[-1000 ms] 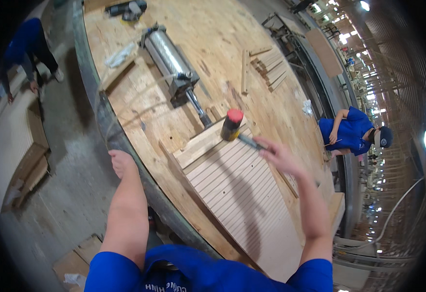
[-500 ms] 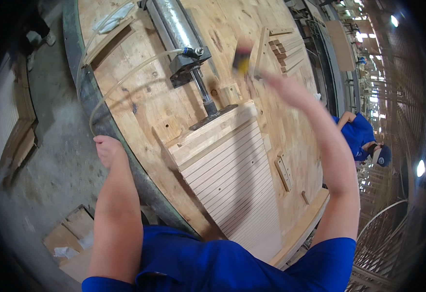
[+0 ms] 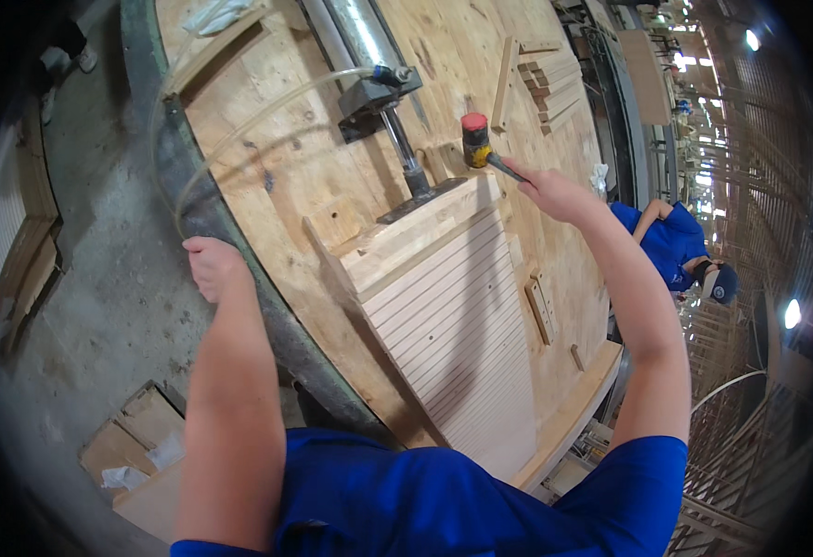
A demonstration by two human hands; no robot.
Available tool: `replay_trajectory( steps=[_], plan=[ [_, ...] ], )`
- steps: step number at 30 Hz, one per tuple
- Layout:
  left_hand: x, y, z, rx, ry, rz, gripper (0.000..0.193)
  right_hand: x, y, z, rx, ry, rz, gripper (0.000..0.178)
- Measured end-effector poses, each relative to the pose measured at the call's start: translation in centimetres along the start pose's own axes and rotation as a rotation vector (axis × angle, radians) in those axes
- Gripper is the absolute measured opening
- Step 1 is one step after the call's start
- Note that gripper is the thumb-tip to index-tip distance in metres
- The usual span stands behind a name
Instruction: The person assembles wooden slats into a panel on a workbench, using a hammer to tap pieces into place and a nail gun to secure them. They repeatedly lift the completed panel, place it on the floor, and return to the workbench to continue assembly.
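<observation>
My right hand (image 3: 555,193) grips the dark handle of a mallet (image 3: 476,141) with a red face, black head and yellow band. The mallet's head is close to the far right corner of a grooved pale wooden panel (image 3: 453,316). Against the panel's far end lies a wooden block (image 3: 416,237), touched by the dark plate (image 3: 420,200) of a pneumatic cylinder (image 3: 355,46). At the table's left edge my left hand (image 3: 212,267) is closed near a clear air hose (image 3: 239,139); whatever it may hold is hidden.
The plywood table (image 3: 286,204) has a dark metal edge on its left. A slatted wooden frame (image 3: 541,84) lies far right, and a drilled wooden strip (image 3: 538,309) sits beside the panel. Cardboard boxes (image 3: 137,436) stand lower left. A person in blue (image 3: 666,241) is at the right.
The mallet and my right hand, blurred before, have come nearer the panel's far corner and now look sharp. My left hand stays closed at the table edge. The whole view has shifted slightly.
</observation>
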State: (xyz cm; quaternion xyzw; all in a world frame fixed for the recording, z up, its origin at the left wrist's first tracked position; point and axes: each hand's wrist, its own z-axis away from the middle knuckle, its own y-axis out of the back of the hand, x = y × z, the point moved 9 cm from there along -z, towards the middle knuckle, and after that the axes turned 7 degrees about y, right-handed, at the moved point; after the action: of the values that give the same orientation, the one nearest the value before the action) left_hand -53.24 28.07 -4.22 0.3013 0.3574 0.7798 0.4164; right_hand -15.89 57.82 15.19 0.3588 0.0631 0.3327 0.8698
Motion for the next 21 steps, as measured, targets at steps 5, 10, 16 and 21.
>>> replay_trajectory(
  steps=[5, 10, 16, 21],
  plan=[
    [-0.3, -0.4, -0.6, -0.004, -0.032, -0.016, 0.058, -8.6, 7.7, 3.8, -0.102, 0.146, 0.088, 0.045],
    [-0.4, -0.6, -1.1, -0.063, -0.035, 0.001, 0.058, -18.3, 20.5, 5.1, 0.491, 0.375, 0.046, 0.039],
    [-1.0, -1.1, -2.1, -0.137, -0.007, 0.045, 0.060, -22.8, 9.1, -0.1, 0.269, 0.410, 0.089, 0.045],
    [-1.1, -1.0, -1.6, -0.185, -0.022, 0.038, 0.059, -17.2, 5.7, 3.4, -0.239, 0.235, 0.099, 0.046]
  ],
)
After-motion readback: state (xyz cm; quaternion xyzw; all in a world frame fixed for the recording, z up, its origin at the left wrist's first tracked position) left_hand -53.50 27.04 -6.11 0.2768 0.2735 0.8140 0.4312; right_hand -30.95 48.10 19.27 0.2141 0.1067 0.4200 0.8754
